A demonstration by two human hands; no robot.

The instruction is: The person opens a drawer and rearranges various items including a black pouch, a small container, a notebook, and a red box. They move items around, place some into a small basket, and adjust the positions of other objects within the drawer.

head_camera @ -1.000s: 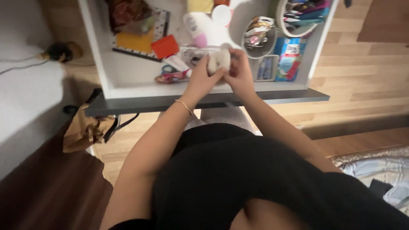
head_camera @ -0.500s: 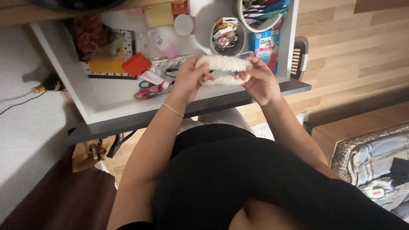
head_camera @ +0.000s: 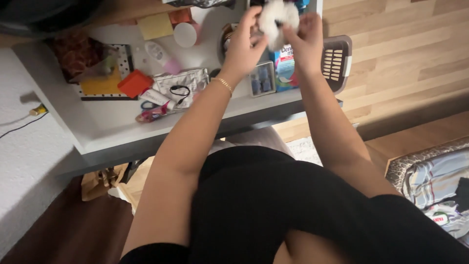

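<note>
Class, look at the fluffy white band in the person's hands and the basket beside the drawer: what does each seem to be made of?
The fluffy white band looks like plush or faux-fur fabric: a fuzzy, matte pile, bunched softly. The basket seems to be grey moulded plastic: smooth, rigid walls with regular slots.

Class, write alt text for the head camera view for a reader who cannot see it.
Both hands, left hand and right hand, hold a fluffy white scrunchie above an open white drawer cluttered with small items, including an orange box and a blue packet.
</note>
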